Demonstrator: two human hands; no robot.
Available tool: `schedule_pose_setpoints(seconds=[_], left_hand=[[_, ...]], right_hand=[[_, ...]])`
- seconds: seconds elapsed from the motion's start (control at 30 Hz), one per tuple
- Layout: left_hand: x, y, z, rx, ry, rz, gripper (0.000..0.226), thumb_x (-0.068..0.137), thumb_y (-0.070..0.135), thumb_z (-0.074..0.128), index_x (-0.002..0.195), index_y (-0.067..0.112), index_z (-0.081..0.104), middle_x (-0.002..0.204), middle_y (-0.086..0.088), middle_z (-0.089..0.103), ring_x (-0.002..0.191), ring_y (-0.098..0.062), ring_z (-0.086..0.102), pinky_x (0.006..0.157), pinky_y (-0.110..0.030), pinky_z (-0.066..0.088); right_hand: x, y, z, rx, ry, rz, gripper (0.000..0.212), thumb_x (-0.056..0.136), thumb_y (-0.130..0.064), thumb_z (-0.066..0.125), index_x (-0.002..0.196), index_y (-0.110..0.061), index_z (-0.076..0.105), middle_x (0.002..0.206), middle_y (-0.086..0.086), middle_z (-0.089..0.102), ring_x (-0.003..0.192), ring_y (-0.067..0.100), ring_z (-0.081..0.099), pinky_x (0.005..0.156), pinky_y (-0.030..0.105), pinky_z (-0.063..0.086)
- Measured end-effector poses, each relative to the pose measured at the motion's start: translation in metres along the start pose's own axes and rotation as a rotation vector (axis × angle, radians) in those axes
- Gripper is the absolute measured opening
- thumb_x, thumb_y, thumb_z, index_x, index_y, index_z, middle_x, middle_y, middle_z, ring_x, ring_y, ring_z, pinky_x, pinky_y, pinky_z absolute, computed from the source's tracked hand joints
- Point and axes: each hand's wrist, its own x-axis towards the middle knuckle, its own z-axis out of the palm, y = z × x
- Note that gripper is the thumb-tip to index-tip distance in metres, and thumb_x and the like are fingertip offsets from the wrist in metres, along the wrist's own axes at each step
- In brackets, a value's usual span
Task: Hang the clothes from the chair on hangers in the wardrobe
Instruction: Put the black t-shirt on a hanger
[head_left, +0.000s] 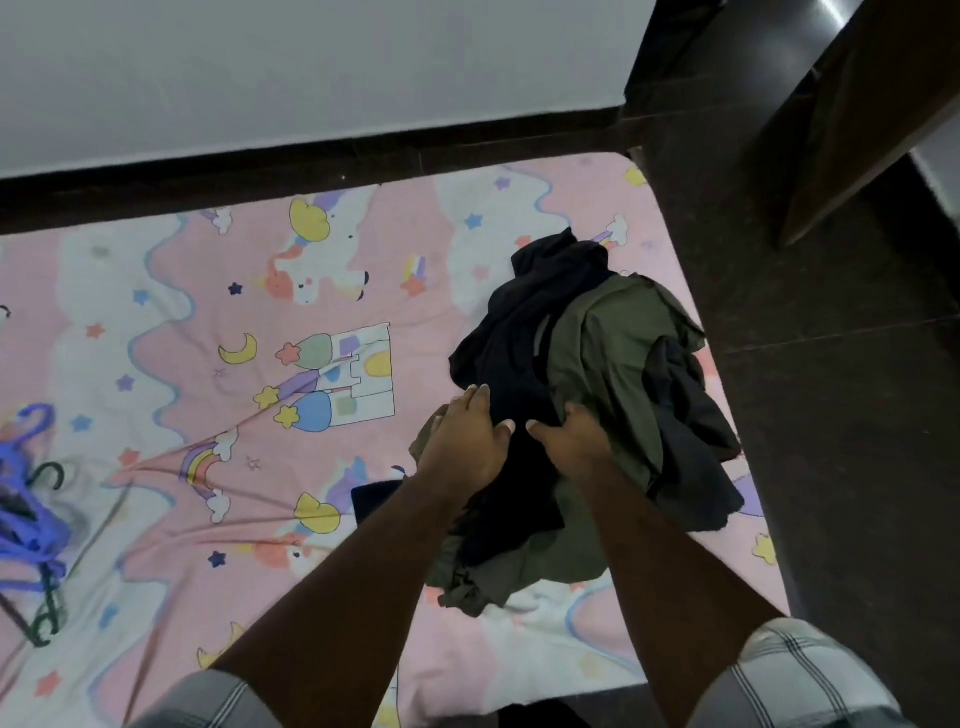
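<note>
The clothes (587, 395) lie in a heap on the bed (291, 364), near its right edge and close to the far right corner. The heap consists of a black garment (524, 332) on the left, an olive garment (608, 353) in the middle and beneath, and a dark grey garment (691, 415) on the right. The left hand (467, 441) rests on the left side of the heap with fingers extended and relaxed, fingertips on the black garment; it grasps nothing. The right hand (576, 441) lies on the heap just beside the left hand, its fingers curled into the fabric where the black and olive garments meet, gripping it. Both forearms extend from the lower edge of the view, with checked sleeves (789, 675) visible at the bottom. The bed carries a pink and white sheet printed with unicorns, stars and rainbows. The hangers (31, 499), blue and dark green, lie in a loose pile on the bed at its left edge, well apart from the clothes. A dark floor (831, 364) runs along the right side of the bed.
</note>
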Motion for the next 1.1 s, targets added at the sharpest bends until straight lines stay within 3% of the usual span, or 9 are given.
schedule_pose_setpoints(seconds=[0.13, 0.3, 0.4, 0.5, 0.6, 0.67, 0.83, 1.0, 1.1], left_hand=[[0.026, -0.006, 0.017, -0.086, -0.010, -0.104, 0.061, 0.100, 0.042, 0.047, 0.151, 0.010, 0.035, 0.152, -0.011, 0.044, 0.141, -0.030, 0.040, 0.114, -0.047, 0.036], [0.028, 0.001, 0.008, -0.298, 0.017, -0.272, 0.036, 0.099, 0.042, 0.050, 0.123, 0.015, 0.051, 0.116, 0.001, 0.060, 0.117, -0.027, 0.058, 0.090, -0.033, 0.041], [0.034, 0.007, -0.016, -0.578, 0.037, -0.409, 0.066, 0.096, 0.054, 0.056, 0.143, 0.010, 0.044, 0.127, 0.005, 0.051, 0.127, -0.025, 0.053, 0.100, -0.033, 0.040], [0.050, -0.009, -0.033, -0.877, 0.057, -0.524, 0.116, 0.056, 0.086, 0.072, 0.142, 0.011, 0.047, 0.140, -0.012, 0.058, 0.119, -0.032, 0.062, 0.100, -0.047, 0.051], [0.031, 0.009, -0.069, -0.978, 0.014, -0.486, 0.033, 0.091, 0.025, 0.067, 0.116, 0.003, 0.063, 0.114, -0.021, 0.069, 0.094, -0.030, 0.069, 0.077, -0.037, 0.059], [0.016, 0.012, -0.083, -0.991, -0.021, -0.463, 0.030, 0.092, -0.001, 0.048, 0.107, 0.006, 0.073, 0.105, -0.020, 0.073, 0.085, -0.028, 0.071, 0.066, -0.032, 0.057], [-0.026, -0.005, -0.117, -1.115, -0.122, -0.485, 0.022, 0.096, 0.014, 0.056, 0.086, 0.007, 0.075, 0.076, -0.009, 0.070, 0.065, -0.022, 0.065, 0.059, -0.029, 0.051], [-0.082, -0.052, -0.142, -1.045, -0.340, -0.462, 0.020, 0.096, 0.009, 0.055, 0.094, 0.002, 0.074, 0.091, -0.015, 0.074, 0.074, -0.024, 0.072, 0.063, -0.029, 0.057], [-0.121, -0.098, -0.155, -0.679, -0.458, -0.406, 0.025, 0.096, 0.002, 0.050, 0.088, 0.010, 0.073, 0.086, -0.005, 0.072, 0.077, -0.017, 0.068, 0.067, -0.027, 0.055]], right_hand=[[0.040, 0.018, 0.027, 0.040, -0.039, -0.069, 0.101, 0.059, -0.069, 0.072, 0.144, -0.020, 0.045, 0.138, 0.002, 0.058, 0.126, 0.024, 0.055, 0.107, 0.042, 0.046], [0.021, -0.007, 0.020, 0.187, -0.093, -0.069, 0.031, 0.078, -0.010, 0.071, 0.109, -0.013, 0.068, 0.099, 0.008, 0.073, 0.089, 0.026, 0.068, 0.070, 0.027, 0.052], [-0.013, -0.034, 0.010, 0.454, -0.261, -0.124, 0.032, 0.075, -0.002, 0.063, 0.100, -0.018, 0.074, 0.093, 0.008, 0.075, 0.089, 0.031, 0.070, 0.079, 0.040, 0.058], [-0.045, -0.049, 0.001, 0.668, -0.624, -0.164, 0.037, 0.070, 0.002, 0.064, 0.105, -0.008, 0.075, 0.103, 0.019, 0.072, 0.094, 0.037, 0.068, 0.088, 0.046, 0.053], [-0.062, -0.053, -0.011, 0.527, -0.818, -0.196, 0.021, 0.075, -0.010, 0.074, 0.095, -0.008, 0.076, 0.093, 0.012, 0.068, 0.086, 0.027, 0.062, 0.074, 0.036, 0.047], [-0.068, -0.055, -0.015, 0.518, -0.744, -0.156, 0.007, 0.086, -0.021, 0.074, 0.088, -0.016, 0.077, 0.084, 0.003, 0.068, 0.073, 0.015, 0.060, 0.062, 0.027, 0.043], [-0.055, -0.059, -0.003, 0.777, -0.231, 0.098, 0.018, 0.095, -0.033, 0.065, 0.093, -0.015, 0.066, 0.087, 0.006, 0.061, 0.068, 0.014, 0.054, 0.058, 0.027, 0.040], [-0.067, -0.075, 0.044, 1.009, -0.515, 0.246, 0.044, 0.091, -0.051, 0.066, 0.121, -0.019, 0.068, 0.116, 0.003, 0.073, 0.109, 0.025, 0.067, 0.090, 0.042, 0.055], [-0.093, -0.092, 0.086, 1.096, -0.556, 0.215, 0.039, 0.093, -0.025, 0.066, 0.130, -0.013, 0.063, 0.122, 0.011, 0.070, 0.111, 0.027, 0.067, 0.086, 0.037, 0.056]])
